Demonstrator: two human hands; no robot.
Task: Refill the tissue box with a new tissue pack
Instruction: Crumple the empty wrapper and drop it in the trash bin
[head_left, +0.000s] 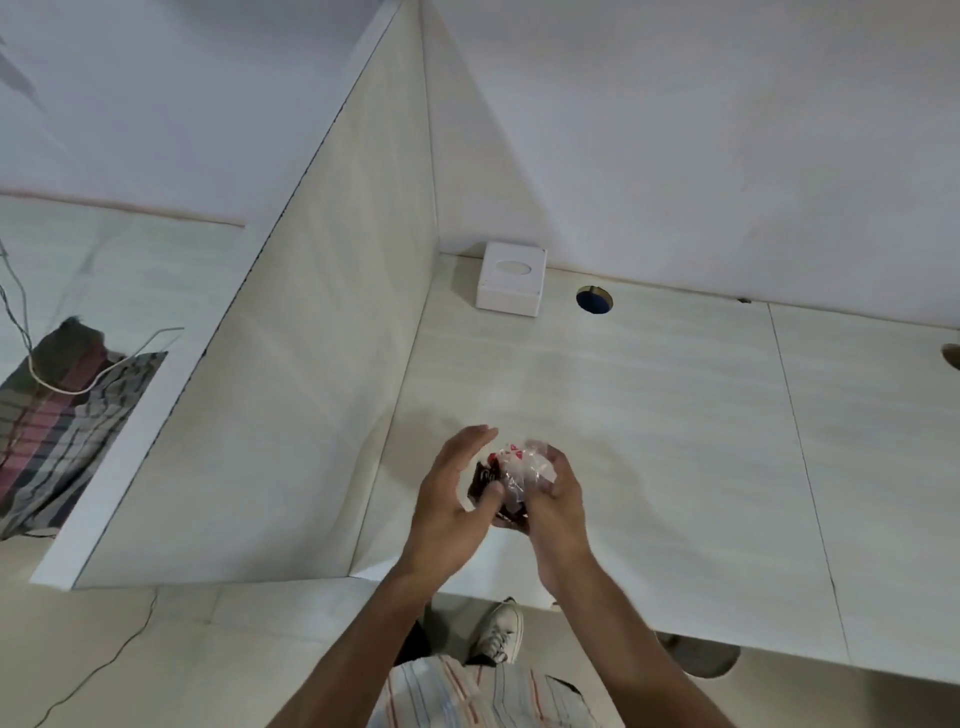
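Observation:
A white tissue box (510, 279) with an oval slot on top stands at the back of the pale desk (649, 415), against the wall near the corner. Above the desk's front part I hold a crumpled clear plastic wrapper (511, 475) with red print and a dark patch. My right hand (553, 506) grips it from the right side. My left hand (449, 499) is at its left, thumb touching it, fingers stretched out and apart. Whether tissues are inside the wrapper cannot be told.
A round cable hole (594, 300) lies just right of the tissue box. A side partition (291, 364) walls the desk on the left. Beyond it a checked cloth (62, 415) and thin cables lie. My white shoe (500, 630) shows below the desk edge.

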